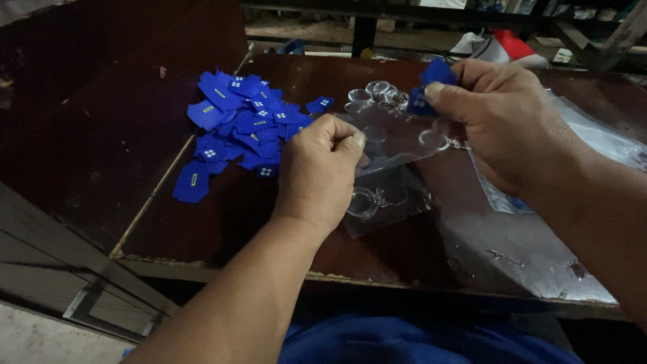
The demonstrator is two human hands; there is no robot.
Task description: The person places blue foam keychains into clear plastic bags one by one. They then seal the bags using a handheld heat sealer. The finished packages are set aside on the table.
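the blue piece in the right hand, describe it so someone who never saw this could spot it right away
Start at the dark brown table and its heap of blue fabric pieces at the left. Go right past the clear buttons to the right hand, raised above the table. The blue piece is the only one off the table, pinched in the fingertips.
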